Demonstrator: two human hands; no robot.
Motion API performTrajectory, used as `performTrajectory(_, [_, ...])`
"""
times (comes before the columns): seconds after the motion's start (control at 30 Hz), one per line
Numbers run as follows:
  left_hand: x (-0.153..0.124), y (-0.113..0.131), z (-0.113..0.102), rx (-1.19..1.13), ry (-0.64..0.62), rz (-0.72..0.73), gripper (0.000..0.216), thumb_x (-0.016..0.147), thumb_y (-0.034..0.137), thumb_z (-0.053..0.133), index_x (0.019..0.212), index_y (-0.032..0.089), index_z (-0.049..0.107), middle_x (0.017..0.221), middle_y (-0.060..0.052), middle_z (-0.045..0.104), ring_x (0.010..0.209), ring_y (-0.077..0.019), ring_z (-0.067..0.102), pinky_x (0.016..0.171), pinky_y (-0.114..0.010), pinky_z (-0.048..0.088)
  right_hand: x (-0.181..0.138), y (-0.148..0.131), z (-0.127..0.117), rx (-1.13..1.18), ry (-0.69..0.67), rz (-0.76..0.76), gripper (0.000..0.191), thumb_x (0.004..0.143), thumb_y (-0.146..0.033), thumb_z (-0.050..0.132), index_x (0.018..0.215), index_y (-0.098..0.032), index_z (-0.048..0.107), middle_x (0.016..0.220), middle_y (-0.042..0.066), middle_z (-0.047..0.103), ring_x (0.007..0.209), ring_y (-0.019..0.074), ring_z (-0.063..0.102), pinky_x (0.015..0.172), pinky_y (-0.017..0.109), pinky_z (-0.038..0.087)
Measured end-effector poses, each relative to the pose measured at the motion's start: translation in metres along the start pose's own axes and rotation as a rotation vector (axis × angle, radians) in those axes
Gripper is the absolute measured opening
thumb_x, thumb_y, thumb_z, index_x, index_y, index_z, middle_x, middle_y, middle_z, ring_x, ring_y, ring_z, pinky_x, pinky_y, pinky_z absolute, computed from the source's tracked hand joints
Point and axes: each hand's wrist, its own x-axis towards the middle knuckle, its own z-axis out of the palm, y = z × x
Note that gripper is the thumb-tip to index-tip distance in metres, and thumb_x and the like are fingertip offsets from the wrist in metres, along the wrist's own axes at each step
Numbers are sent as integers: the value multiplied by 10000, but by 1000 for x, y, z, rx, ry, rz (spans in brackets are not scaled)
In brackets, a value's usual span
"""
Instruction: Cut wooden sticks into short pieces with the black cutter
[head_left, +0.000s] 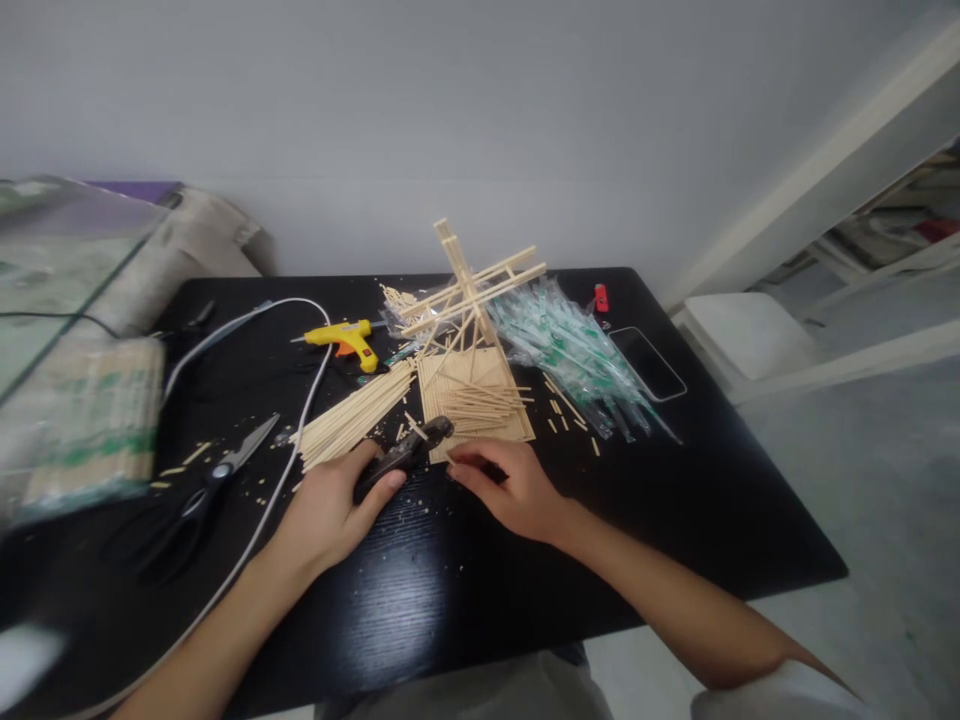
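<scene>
My left hand (326,515) is wrapped round a dark pair of pliers (405,460), whose jaws point right and away from me. Just right of those jaws, my right hand (517,490) is closed in a pinch; what its fingertips hold, if anything, is too small to make out. Beyond both hands stands a windmill-like model (469,285) built of thin wooden sticks, on a flat stick base (517,425). Loose cut sticks (480,400) lie across that base. Left of it is a bundle of long sticks (352,415), close to my left hand.
A yellow glue gun (352,340), black-handled scissors (214,480) and a white cable (281,480) lie on the left. Green-and-white plastic wrappers (559,340), a phone (649,362) and a red object (601,298) lie right. Packed sticks (97,420) sit far left on the black table (525,600).
</scene>
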Motion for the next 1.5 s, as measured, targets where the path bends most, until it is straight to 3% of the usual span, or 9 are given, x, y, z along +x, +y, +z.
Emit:
performTrajectory(0.43, [-3, 3, 8, 85, -65, -37, 447, 967, 591, 403, 937, 208, 631, 762, -64, 739, 717, -282, 713, 655, -333, 485, -5, -4, 6, 88, -10, 137, 92, 917, -249, 707, 915, -167, 748, 757, 22, 745, 656, 141, 679, 657, 236, 522])
performTrajectory(0.6, [-4, -2, 12, 58, 7, 34, 424, 958, 592, 456, 953, 205, 628, 768, -48, 735, 712, -256, 714, 645, -317, 488, -3, -6, 6, 261, -94, 275, 184, 951, -257, 642, 821, -154, 719, 668, -3, 674, 524, 100, 591, 548, 208, 478])
performTrajectory(0.83, [-5, -7, 11, 30, 80, 197, 382, 963, 549, 486, 996, 197, 630, 808, -33, 740, 709, -227, 721, 644, -302, 511, 0, -16, -2, 383, -198, 341, 336, 942, -308, 672, 651, -142, 642, 592, -20, 586, 523, 78, 516, 537, 200, 405])
performTrajectory(1.03, [-6, -9, 8, -35, 84, 329, 450, 962, 603, 457, 1066, 192, 608, 846, -53, 732, 699, -213, 707, 636, -291, 524, 1, -18, -9, 712, -420, 435, 310, 908, -408, 720, 817, -111, 722, 613, -16, 599, 484, 63, 462, 481, 205, 350])
performTrajectory(1.2, [-6, -9, 7, -81, 80, 448, 556, 969, 672, 377, 1101, 179, 595, 895, -95, 735, 762, -233, 723, 679, -301, 544, -2, -16, -7, 971, -594, 493, 320, 874, -415, 769, 827, -102, 724, 603, -23, 593, 465, 56, 453, 449, 204, 328])
performTrajectory(1.37, [-7, -6, 7, -103, 30, 431, 468, 987, 611, 403, 973, 183, 591, 725, -35, 666, 597, -181, 639, 566, -263, 478, -3, -14, -3, 1051, -600, 510, 323, 858, -415, 791, 811, -104, 715, 575, -37, 573, 455, 53, 452, 436, 193, 326])
performTrajectory(1.5, [-8, -7, 6, -92, 9, 360, 412, 982, 565, 440, 952, 187, 604, 712, -22, 661, 585, -182, 626, 558, -266, 452, -2, -9, -2, 937, -541, 472, 345, 888, -444, 754, 840, -105, 707, 610, -17, 625, 476, 68, 536, 477, 196, 401])
